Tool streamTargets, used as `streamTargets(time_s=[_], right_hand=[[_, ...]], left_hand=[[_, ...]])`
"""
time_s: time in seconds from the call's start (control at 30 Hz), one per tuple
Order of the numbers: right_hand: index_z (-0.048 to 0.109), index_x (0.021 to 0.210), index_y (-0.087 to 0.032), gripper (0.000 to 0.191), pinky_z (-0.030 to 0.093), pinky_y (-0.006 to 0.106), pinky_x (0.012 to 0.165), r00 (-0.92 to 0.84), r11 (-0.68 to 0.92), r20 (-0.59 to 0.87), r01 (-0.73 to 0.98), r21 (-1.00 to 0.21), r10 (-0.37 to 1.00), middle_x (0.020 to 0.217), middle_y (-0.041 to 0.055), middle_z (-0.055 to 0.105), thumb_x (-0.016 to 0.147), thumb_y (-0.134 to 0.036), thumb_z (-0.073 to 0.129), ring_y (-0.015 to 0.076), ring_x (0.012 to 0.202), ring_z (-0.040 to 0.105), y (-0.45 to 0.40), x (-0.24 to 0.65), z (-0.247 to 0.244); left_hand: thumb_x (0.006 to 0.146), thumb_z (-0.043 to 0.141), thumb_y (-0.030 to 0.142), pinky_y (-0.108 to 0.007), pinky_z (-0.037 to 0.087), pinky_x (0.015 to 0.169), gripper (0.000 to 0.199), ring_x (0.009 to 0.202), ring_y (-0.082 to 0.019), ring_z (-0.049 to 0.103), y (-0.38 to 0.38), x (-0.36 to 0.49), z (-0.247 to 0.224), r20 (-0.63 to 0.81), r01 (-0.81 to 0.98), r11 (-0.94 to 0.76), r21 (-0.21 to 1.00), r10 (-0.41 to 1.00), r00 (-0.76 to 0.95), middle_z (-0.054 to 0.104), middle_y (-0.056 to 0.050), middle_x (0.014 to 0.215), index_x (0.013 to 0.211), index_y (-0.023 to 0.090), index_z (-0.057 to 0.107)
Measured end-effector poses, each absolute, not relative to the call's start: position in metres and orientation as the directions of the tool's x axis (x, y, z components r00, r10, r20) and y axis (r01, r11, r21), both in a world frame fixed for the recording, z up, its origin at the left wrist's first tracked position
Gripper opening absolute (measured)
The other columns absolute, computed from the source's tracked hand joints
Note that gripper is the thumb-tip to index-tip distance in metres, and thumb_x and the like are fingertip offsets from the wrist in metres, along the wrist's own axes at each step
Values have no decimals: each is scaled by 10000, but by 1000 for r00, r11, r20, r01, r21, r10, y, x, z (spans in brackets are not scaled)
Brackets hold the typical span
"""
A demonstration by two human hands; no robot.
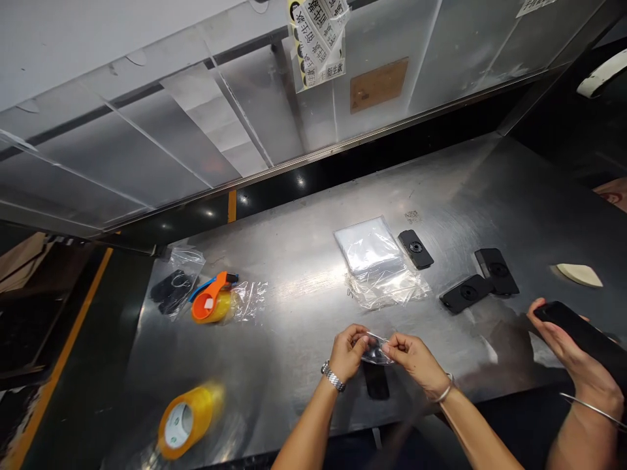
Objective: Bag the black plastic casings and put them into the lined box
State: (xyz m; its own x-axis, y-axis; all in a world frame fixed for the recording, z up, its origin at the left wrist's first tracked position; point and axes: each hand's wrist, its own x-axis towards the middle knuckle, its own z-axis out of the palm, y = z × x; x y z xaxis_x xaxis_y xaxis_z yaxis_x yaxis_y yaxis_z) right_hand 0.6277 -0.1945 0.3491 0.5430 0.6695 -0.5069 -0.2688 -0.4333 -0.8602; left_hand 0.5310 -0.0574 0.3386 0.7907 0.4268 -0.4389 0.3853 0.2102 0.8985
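My left hand (pixel 347 352) and my right hand (pixel 411 360) pinch opposite edges of a small transparent plastic bag (pixel 375 349) above the steel table (pixel 304 287). Something dark shows inside the bag, too small to identify. Just below my hands, a flat black rectangular piece (pixel 376 382) lies on the table, partly hidden by the bag and my hands. A co-worker's hand (pixel 558 339) at the right holds a long black flat object (pixel 582 333).
Several black plates with round centres (pixel 415 249) lie ahead, beside a stack of transparent bags (pixel 367 245). At the left are an orange tape dispenser (pixel 213 298), a bag of black pieces (pixel 172 290) and an amber tape roll (pixel 189 421). A steel wall (pixel 318 117) rises behind.
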Motion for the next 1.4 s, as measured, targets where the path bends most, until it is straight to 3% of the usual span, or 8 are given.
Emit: streamTargets(time_s=[0.1,0.27,0.53,0.67,0.77,0.93,1.17,1.4], right_hand=[[518,585,-174,281,364,240,518,597,-461,-460,-164,-872,658,529,-29,507,718,-417,562,115,524,455,-190,625,348],[539,622,-193,223,378,253,540,636,-502,-366,39,-864,679,571,-8,557,745,-378,530,144,559,498,-182,622,360],[508,685,-207,206,415,261,561,655,-511,-232,273,-815,719,622,1,565,819,-356,456,155,590,527,-175,622,362],[532,708,-212,187,396,313,660,652,-494,-113,438,-751,750,712,40,561,837,-290,423,203,738,503,-164,613,361],[555,714,-212,226,394,317,680,634,-483,-67,513,-710,771,716,47,558,858,-275,393,209,761,499,-158,606,358],[524,1001,-182,268,429,335,755,749,-596,-52,481,-643,660,851,77,590,875,-370,380,213,833,547,-175,586,337],[507,664,-222,272,371,294,406,832,-772,-195,359,-525,519,590,36,565,823,-412,395,205,472,565,-226,534,287],[523,830,-226,262,472,269,455,777,-686,-235,318,-655,584,537,-7,598,878,-364,305,175,466,604,-248,520,290]], left_hand=[[719,594,360,-311,394,790,219,888,-178,501,-66,527,345,-391,380,155,912,604,694,580,-54,921,855,191,565],[661,639,413,-256,406,595,269,600,-124,476,-83,530,348,-435,384,217,898,572,695,538,-2,608,642,158,558],[746,521,347,-247,396,560,201,584,-128,478,-83,528,339,-430,412,217,885,719,546,501,2,602,659,165,525],[751,520,196,-330,388,772,237,880,-205,472,-80,521,343,-112,456,-212,864,803,585,530,-79,945,982,200,573],[811,441,157,-330,385,723,220,795,-200,464,-74,518,339,133,448,-650,614,644,753,541,-75,841,921,225,619],[829,406,129,-302,389,675,226,716,-187,477,-49,508,317,148,462,-713,528,613,776,549,-58,717,901,197,609],[825,412,129,-290,383,642,187,674,-185,515,-39,491,286,74,534,-686,494,646,760,576,-54,687,773,188,581],[824,424,146,-284,364,596,195,643,-182,532,-55,483,277,7,564,-678,472,643,766,596,-47,665,742,215,587]])
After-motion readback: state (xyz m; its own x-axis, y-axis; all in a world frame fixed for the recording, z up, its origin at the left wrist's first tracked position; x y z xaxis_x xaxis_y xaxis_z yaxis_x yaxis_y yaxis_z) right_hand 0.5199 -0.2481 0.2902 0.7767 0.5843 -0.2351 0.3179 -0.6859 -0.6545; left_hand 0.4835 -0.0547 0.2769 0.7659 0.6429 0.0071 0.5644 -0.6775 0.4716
